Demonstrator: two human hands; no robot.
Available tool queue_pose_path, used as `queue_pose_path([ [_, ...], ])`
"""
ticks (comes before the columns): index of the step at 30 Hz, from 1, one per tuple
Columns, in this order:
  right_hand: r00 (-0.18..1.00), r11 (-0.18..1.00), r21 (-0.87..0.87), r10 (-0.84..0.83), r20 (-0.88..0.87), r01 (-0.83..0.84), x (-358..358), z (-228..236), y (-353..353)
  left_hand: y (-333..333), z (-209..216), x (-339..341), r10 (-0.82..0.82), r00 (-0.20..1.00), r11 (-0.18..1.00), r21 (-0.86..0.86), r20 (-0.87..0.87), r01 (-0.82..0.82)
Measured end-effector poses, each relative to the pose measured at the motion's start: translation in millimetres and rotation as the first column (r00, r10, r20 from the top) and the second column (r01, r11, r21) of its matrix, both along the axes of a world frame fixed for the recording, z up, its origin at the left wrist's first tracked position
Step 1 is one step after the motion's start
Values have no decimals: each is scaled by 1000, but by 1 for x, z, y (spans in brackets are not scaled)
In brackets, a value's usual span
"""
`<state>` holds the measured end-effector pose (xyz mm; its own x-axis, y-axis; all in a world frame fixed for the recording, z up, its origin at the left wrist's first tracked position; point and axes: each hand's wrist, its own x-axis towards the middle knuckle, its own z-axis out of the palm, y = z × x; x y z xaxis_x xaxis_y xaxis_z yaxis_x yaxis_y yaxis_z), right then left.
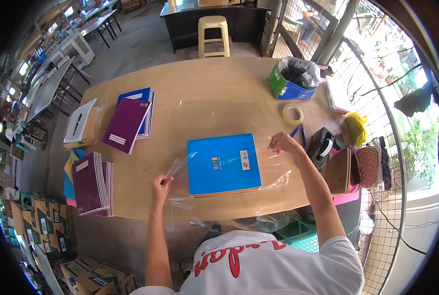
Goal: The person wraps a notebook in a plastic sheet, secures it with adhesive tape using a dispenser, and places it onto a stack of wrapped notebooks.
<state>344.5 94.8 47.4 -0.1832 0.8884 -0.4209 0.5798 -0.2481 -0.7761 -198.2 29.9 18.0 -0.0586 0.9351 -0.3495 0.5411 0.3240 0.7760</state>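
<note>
A blue spiral notebook (224,164) with a white label lies in the middle of the table, with another page edge showing beneath it. Clear plastic film (180,206) spreads under and around it, wrinkled and shiny, hanging over the table's near edge. At the notebook's left, my left hand (160,187) pinches the film's edge between thumb and fingers. My right hand (284,143) is raised to the right of the notebook, its fingers drawn together; whether film is between them is too faint to make out.
Purple notebooks (90,184) and a purple-and-blue stack (127,124) lie on the table's left, beside a box with paper and a pen (77,124). To the right are a tape roll (292,114), blue cutter (302,134), black tape dispenser (321,145) and lined bin (295,81).
</note>
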Motion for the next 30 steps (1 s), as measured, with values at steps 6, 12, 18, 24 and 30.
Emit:
queue_pose_path([
  [6, 999, 1000, -23, -21, -33, 20, 12, -7, 4, 27, 33, 39, 336, 892, 604, 796, -304, 44],
  [12, 991, 992, -51, 116, 66, -112, 4, -6, 20, -40, 56, 174, -589, 734, 685, 274, -337, 675],
  [18, 823, 931, 289, 20, 567, -222, -73, -3, 62, -51, 63, 188, -424, 687, 732, 223, -590, 644],
  [24, 827, 905, -71, 413, 381, -419, -175, -10, 125, -53, 54, 195, -377, 707, 749, 252, -598, 613],
  [30, 768, 840, -89, 528, 363, -535, -178, -9, 123, -65, 56, 195, -366, 710, 771, 231, -601, 593],
])
